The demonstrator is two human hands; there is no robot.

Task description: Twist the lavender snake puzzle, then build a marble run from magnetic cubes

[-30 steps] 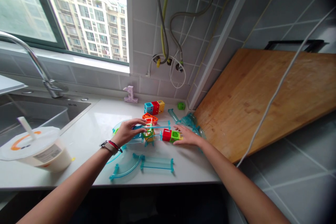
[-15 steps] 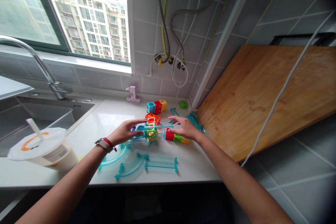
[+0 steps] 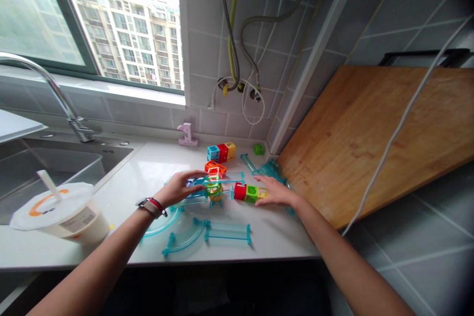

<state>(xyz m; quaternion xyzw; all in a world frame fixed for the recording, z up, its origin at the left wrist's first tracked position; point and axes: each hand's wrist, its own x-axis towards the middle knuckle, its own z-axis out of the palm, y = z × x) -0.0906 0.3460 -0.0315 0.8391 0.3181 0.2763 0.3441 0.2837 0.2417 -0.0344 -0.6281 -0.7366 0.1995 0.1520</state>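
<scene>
On the white counter point(image 3: 148, 168) stands a small stack of coloured cubes point(image 3: 213, 182) with clear teal track pieces joined to it. My left hand point(image 3: 181, 188) curls around the track at the stack's left side. My right hand point(image 3: 277, 191) lies flat on the counter, fingers stretched, touching the right end of a row of red, green and yellow cubes point(image 3: 251, 192). A curved track point(image 3: 183, 237) and a straight track point(image 3: 227, 231) lie loose in front.
A row of blue, red and yellow cubes point(image 3: 221, 151) and a green cube point(image 3: 258, 148) sit near the wall. More teal pieces point(image 3: 269, 168) lie by the leaning wooden board point(image 3: 370, 133). A lidded cup with straw point(image 3: 59, 212) stands left, beside the sink point(image 3: 44, 168).
My right hand came down from the top track and now rests flat beside the red, green and yellow cube row. My left hand stays on the track at the stack.
</scene>
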